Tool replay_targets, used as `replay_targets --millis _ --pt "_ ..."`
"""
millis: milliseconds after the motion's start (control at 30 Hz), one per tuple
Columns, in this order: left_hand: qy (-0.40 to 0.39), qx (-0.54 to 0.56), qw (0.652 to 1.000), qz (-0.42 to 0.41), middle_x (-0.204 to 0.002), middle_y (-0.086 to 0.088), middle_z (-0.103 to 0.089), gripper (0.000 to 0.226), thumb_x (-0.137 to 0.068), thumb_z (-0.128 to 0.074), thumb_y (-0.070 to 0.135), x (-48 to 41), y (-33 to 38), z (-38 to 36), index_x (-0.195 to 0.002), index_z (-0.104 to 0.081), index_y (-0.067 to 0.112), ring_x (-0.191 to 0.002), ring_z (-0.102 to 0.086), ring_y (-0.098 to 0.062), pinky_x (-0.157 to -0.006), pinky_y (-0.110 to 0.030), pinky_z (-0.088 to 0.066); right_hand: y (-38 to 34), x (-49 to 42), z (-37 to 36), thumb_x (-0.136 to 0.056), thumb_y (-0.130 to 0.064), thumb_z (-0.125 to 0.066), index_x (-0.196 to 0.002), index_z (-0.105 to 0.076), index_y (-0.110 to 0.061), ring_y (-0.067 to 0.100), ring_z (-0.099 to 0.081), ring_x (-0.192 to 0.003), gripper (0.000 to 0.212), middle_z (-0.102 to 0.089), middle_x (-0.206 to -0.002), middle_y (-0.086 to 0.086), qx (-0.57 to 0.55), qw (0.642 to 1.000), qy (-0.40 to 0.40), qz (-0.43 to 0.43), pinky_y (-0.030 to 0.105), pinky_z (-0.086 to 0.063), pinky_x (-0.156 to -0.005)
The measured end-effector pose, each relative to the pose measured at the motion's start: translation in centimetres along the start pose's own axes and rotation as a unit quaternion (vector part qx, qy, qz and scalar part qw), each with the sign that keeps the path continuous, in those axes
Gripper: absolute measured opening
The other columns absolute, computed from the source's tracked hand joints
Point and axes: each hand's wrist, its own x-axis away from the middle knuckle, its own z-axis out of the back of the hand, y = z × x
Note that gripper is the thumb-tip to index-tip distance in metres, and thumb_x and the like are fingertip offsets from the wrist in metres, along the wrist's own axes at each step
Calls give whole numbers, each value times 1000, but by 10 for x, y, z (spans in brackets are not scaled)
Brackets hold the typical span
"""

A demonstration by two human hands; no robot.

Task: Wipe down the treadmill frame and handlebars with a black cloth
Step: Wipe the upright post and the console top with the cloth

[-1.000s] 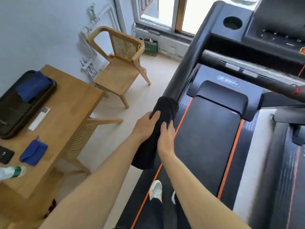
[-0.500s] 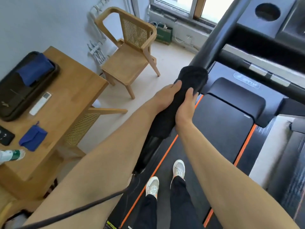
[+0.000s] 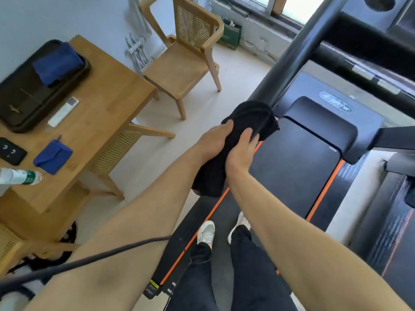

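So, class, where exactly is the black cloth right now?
In the head view, centre frame, the black cloth is wrapped around the treadmill's left upright, held between the left hand and right hand.

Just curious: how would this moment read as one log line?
step: wiping | both hands: left and right gripping soft black cloth | cloth: wrapped around slanted dark treadmill upright

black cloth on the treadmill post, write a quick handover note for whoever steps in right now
Left hand: gripping the black cloth from the left.
Right hand: gripping it from the right.
Cloth: wrapped round the lower end of the left upright post, tail hanging below the hands.
Done: cannot tell how much is already wiped.
Left: by the look of it, the handlebar and the rest of the frame.
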Motion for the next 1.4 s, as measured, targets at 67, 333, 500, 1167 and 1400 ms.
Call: replay_targets --millis 67,333,500,1167,1400 --pt "-17 7 1000 -4 -136 -5 -60 62 -99 -29 58 -19 16 -3 -137 -58 18 -120 -57 -20 -104 -37 -42 -21 -27 1 -102 -50 -36 -156 -25 -25 19 -50 -126 60 -47 -149 0 7 1000 10 19 33 -38 -107" --pt "131 -6 989 -62 -90 -4 -69 44 -103 -35 38 35 -31 -7 -92 -66 10 -89 -62 -24 -84 -44 -49 3 18 6 -106 -28 -37 -158 5 -9 12 0 -152 69 6 -167 6 173 964 -34 197 21 -4 -120" --pt "337 269 902 -23 -75 8 -62 36 -104 -36 28 75 -76 -58 -74 -56 24 -71 -57 -5 -70 -29 -45 38 41 24 -103 -25 -39 -157 -4 0 26 12 -151 69 10 -164 22 361 858 -95 353 34 4 -124" --pt "61 330 937 91 -92 -12 -76 30 -91 -55 36 45 -79 -3 -81 -75 16 -98 -69 -31 -94 -43 -52 124 72 3 -93 -16 -38 -153 -2 1 28 -1 -153 72 1 -161 18 90 926 -56 362 49 -10 -124" --pt "103 291 949 59 -97 10 -75 42 -105 -34 45 75 -111 -19 -103 -72 27 -92 -68 2 -88 -18 -51 110 57 9 -91 -28 -37 -152 2 6 28 -7 -152 80 -4 -160 19 88 926 -87 357 48 -11 -124"
